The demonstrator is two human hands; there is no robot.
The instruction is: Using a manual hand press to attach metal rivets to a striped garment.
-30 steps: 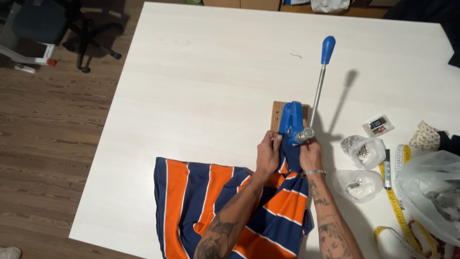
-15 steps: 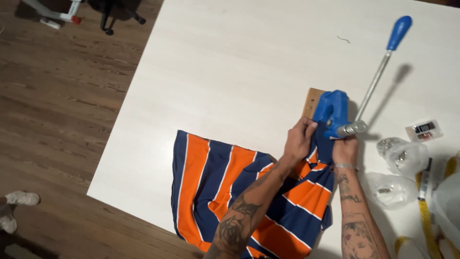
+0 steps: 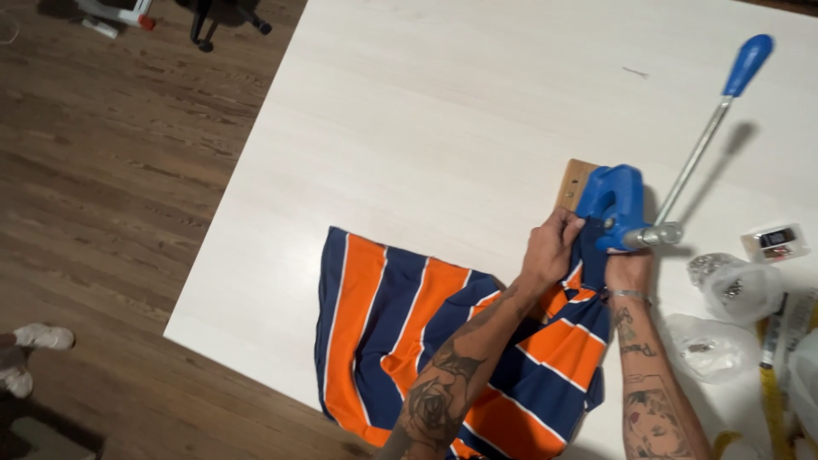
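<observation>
Head view: both hands [image 3: 588, 255] unmoved, striped fabric [image 3: 443, 341] still under press [image 3: 615, 204]

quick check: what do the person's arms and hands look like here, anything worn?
Both forearms are bare, no sleeves or gloves in view. The left hand has a forearm with dark tattoos, one like a rose. The right hand has a thin silver bracelet at the wrist, with lettering and portrait-like tattoos below.
</observation>
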